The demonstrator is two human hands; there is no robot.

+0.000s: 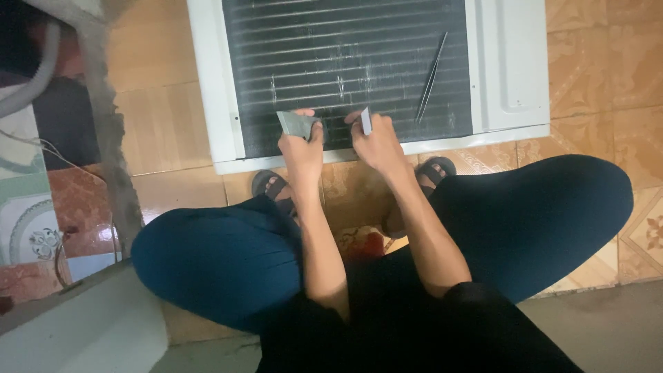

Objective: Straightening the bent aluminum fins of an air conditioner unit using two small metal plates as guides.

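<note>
The person squats on the tiled floor (166, 131) with both knees spread wide, dark blue trousers (221, 255) filling the near part of the view and sandalled feet (271, 185) tucked under, toes pointing at the appliance. Just beyond the feet lies a window air conditioner (507, 62), white casing up, its dark finned coil (345, 62) exposed and running in fine horizontal lines across the face.

Both hands meet at the near edge of that coil. The left hand (302, 148) is closed around a small grey flat piece (295, 123), pinched between thumb and fingers, with the piece jutting out to the left over the fins. The right hand (376, 141) is just beside it, fingers curled around a thin, pale blade-like tool (365, 121) held upright, its edge standing on or just above the fins; I cannot tell whether it touches them. The two hands are close but apart.

Further right on the coil, a slim pair of metal tweezers (431, 79) lies loose, slanted from the far right down toward the near left, well clear of either hand.

Off to the left, a rough grey concrete edge (103, 103) runs down the scene, with a grey hose (31, 76) curving past it and patterned tiles (31, 228) beyond.
</note>
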